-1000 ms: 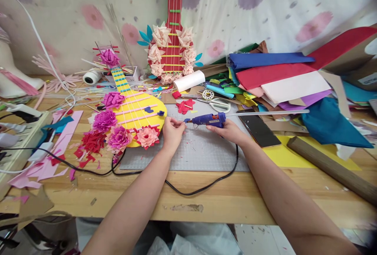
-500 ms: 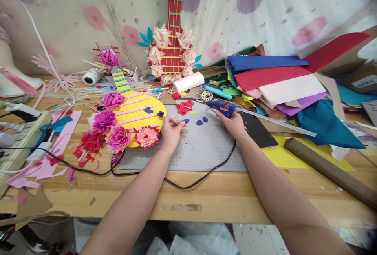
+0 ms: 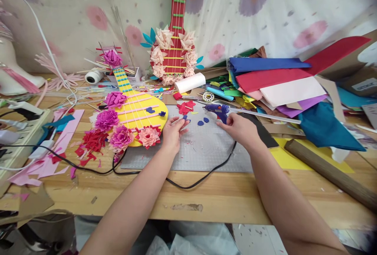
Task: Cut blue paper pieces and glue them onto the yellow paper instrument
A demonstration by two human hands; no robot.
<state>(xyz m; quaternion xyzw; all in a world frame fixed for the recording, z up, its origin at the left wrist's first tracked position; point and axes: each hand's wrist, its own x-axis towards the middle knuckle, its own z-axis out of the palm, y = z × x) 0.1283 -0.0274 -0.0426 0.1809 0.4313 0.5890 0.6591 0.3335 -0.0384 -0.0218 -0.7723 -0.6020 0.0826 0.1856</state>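
Note:
My left hand rests on the grey cutting mat beside the yellow paper guitar. Its thumb and forefinger pinch a small dark blue paper piece. Two more blue pieces lie on the mat just to the right. My right hand grips the blue hot glue gun, its nozzle pointing left above those pieces and a clear glue stick jutting out behind. The gun's black cord loops across the mat and the wooden table.
A red paper guitar with cream flowers leans on the back wall. Coloured paper sheets pile up at the right, with a brown roll in front. Pink and red scraps and a power strip lie left.
My right hand swung the glue gun away from my left hand to the right, then brought it partly back. The left hand's fingers shifted up to the blue piece.

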